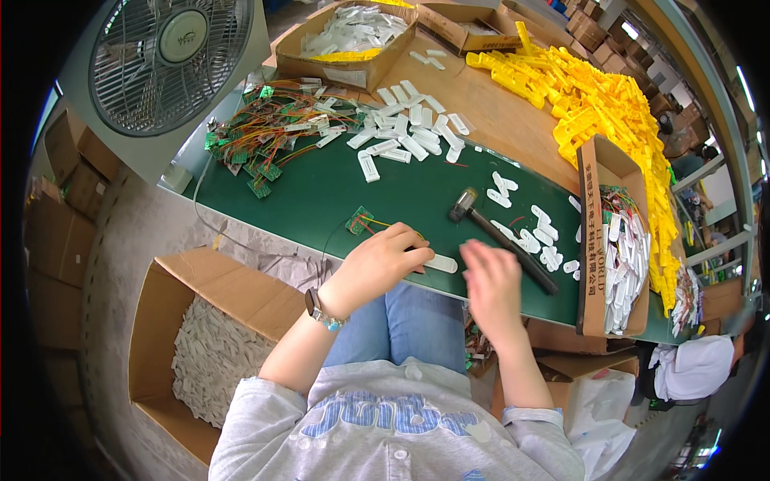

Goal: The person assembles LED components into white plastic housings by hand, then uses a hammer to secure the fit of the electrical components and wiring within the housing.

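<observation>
At the near edge of the green table mat, my left hand [383, 258] is closed, its fingers pressed over one end of a slim white plastic casing [442, 264]. A small green circuit board [359, 220] lies just beyond that hand, with thin coloured wires running from it toward my fingers. My right hand [491, 280] is raised to the right of the casing, apart from it. Motion smears its fingers, so whether they hold anything cannot be made out. A hammer [513, 244] with a dark handle lies slantwise beyond my right hand.
Wired circuit boards [269, 136] are heaped at the far left, beside loose white casings [401, 128]. Small white parts [541, 228] lie right of the hammer. A carton [591, 240] of wired white pieces stands at right, before yellow plastic parts [593, 104]. A fan [172, 64] towers at left.
</observation>
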The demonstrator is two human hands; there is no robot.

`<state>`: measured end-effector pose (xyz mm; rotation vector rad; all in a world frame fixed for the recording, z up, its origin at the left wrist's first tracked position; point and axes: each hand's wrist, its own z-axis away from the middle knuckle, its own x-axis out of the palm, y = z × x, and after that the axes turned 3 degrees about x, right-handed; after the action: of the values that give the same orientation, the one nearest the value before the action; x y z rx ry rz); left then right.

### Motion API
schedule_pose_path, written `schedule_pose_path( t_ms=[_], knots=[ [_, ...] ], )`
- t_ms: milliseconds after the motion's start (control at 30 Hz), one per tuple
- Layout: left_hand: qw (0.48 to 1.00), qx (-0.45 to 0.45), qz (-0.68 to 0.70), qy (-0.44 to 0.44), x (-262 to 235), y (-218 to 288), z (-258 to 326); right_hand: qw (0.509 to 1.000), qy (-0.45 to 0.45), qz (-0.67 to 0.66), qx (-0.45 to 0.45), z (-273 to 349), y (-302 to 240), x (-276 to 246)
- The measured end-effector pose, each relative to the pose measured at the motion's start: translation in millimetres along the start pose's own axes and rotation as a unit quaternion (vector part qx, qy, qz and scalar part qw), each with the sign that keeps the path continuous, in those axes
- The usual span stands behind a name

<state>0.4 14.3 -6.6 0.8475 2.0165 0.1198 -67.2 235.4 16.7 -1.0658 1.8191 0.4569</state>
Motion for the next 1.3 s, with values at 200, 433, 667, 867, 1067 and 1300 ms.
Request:
schedule_pose_path(
  t_ms=[200,433,667,867,1067,1300],
  knots=[
    [1.000,-0.004,0.009,-0.001,-4.0,2.2,-4.1,0.982,-0.034,0.107,0.152,13.2,54.9,-27.7],
    [1.000,-0.008,0.013,-0.001,-2.0,0.7,-4.6,0.978,-0.101,0.132,0.128,5.4,71.7,-34.4],
    [1.000,-0.015,0.018,0.000,0.6,-0.6,-0.8,0.862,-0.300,-0.177,0.367,-1.4,37.2,-67.4],
    [1.000,-0.025,0.019,-0.005,-3.7,2.1,-2.3,0.686,-0.250,-0.504,0.462,51.6,32.6,-58.6],
    [1.000,-0.015,0.025,0.008,-4.6,1.0,-4.0,0.778,-0.143,-0.451,0.412,58.1,8.3,-58.0],
    [1.000,-0.015,0.020,0.002,-3.3,0.9,-3.9,0.928,-0.090,-0.282,0.228,-3.1,-0.1,-26.8]
  ],
)
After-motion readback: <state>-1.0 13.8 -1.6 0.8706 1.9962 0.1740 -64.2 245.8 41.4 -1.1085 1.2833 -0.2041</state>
